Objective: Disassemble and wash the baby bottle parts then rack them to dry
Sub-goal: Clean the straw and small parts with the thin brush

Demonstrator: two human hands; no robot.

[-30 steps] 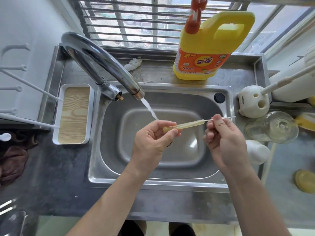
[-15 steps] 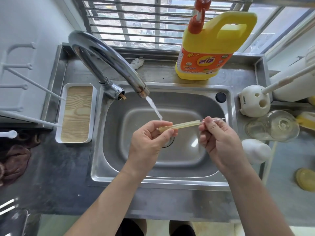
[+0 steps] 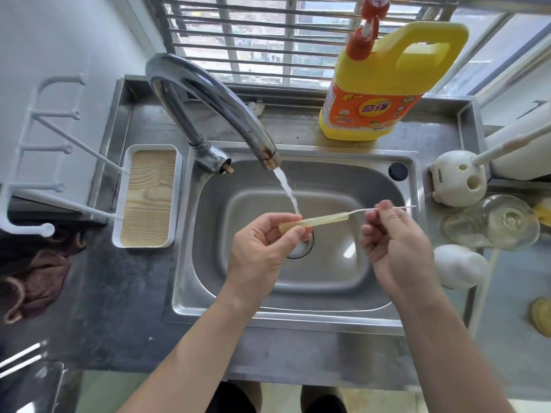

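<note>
Head view, frame centre: a yellowish straw (image 3: 322, 219) held level above the sink (image 3: 298, 307), with water (image 3: 287, 190) from the tap (image 3: 214, 93) reaching it near its left end. Left hand (image 3: 262, 251) fingers (image 3: 269, 222) and thumb pinching that end. Right hand (image 3: 393, 245) fingers (image 3: 384, 217) curled, pinching a thin brush wire (image 3: 390, 208) entering the straw's right end. Upper right: detergent jug (image 3: 384, 93). Right edge: clear bottle (image 3: 492, 225). Left of the sink: tray (image 3: 149, 195).
</note>
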